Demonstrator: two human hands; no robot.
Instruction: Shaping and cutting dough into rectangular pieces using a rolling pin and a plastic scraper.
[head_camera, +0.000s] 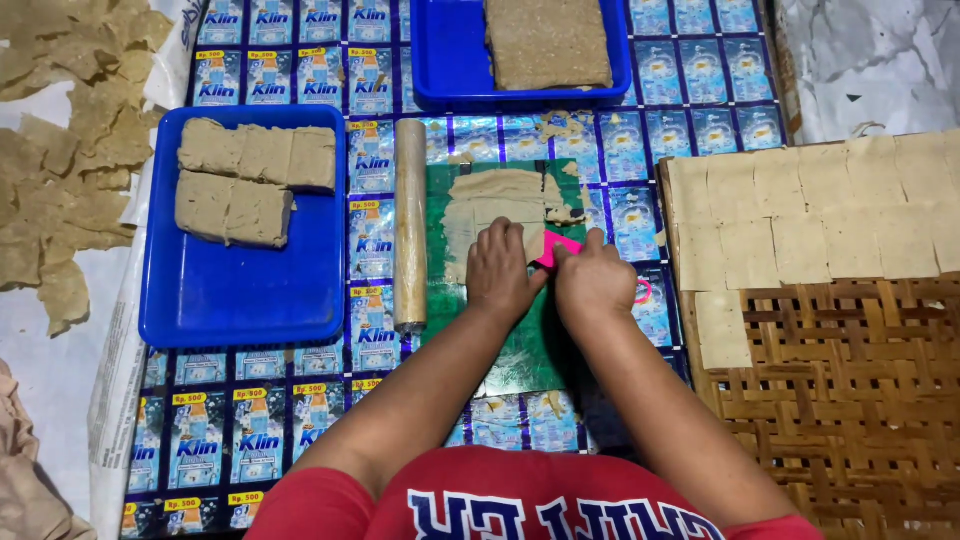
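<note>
Both hands meet on the green board (520, 340): the left hand (503, 272) presses flat dough (490, 205), grip apart, while the right hand (594, 280) is clamped on a pink scraper (555, 247). A rolling pin (410, 225) lies just left of the board.

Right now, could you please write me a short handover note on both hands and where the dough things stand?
Left hand: pressed flat on the thin dough sheet on the green board.
Right hand: holds a pink scraper at the sheet's edge.
Rolling pin lies left of the board.
Blue tray holds two dough blocks.
Done: cut squares cover the upper part of the woven rack.
Left: the sheet looks only partly cut or lifted; most of the rack is bare.
</note>
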